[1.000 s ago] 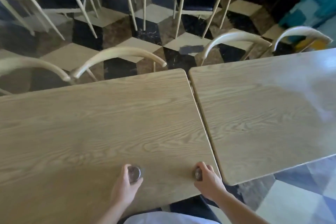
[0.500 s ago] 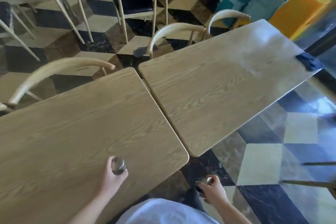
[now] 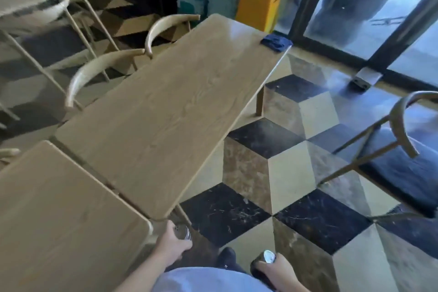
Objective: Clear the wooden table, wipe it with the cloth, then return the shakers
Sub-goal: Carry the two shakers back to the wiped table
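Left grip: the left hand [image 3: 171, 248] was clenched round a left shaker [image 3: 182, 232], carried just off the near corner of the benches, above the floor.
Right grip: the right hand [image 3: 278, 269] clasped the right shaker [image 3: 269, 256] low by the body, over the tiles.
Shakers: small round jars, shiny metal lids; bodies blurred.
Cloth: a dark blue cloth [image 3: 276, 41] lay crumpled on the far right corner of the far bench [image 3: 166, 111].
Near bench [image 3: 59, 220]: pale wood-grain top, rounded corners, nothing visible on it.
Progress: clearing looked done, both shakers in hand; wiping and returning them apparently remained.
Floor [image 3: 296, 173]: glossy cube-patterned tiles.
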`<action>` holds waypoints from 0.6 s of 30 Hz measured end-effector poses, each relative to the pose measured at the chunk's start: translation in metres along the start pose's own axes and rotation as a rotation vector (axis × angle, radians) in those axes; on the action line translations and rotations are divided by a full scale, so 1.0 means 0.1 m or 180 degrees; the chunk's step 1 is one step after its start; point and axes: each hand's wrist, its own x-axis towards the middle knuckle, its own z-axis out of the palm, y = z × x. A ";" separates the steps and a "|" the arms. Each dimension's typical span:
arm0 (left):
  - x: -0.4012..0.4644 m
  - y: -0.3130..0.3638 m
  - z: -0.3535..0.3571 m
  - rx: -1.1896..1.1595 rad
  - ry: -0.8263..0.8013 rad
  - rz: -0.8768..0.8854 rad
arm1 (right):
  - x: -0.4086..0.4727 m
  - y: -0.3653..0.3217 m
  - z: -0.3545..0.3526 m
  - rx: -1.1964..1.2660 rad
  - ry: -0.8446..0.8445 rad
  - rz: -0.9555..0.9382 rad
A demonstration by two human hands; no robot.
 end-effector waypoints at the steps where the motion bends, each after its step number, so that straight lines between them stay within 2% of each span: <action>1: 0.01 0.10 0.08 0.0034 -0.0086 0.0007 | 0.03 0.08 -0.08 0.0034 -0.0003 0.0061; 3: 0.03 0.30 0.20 -0.0003 -0.0264 -0.0040 | 0.17 0.22 -0.19 0.0006 0.0036 0.0127; 8: 0.20 0.80 0.46 -0.0124 -0.0761 -0.0158 | 0.54 0.28 -0.39 0.0038 -0.0399 0.0501; 10: 0.31 1.04 0.57 0.0054 -0.0836 -0.0042 | 0.46 0.10 -0.57 0.0186 -0.0389 0.0664; 13: 0.51 1.38 0.77 0.0500 -0.0973 0.0207 | 0.59 -0.02 -0.79 0.0177 -0.0504 0.0606; 18: 0.97 2.00 1.08 0.0814 -0.1143 0.0293 | 0.93 -0.29 -1.27 0.0222 -0.0460 0.0613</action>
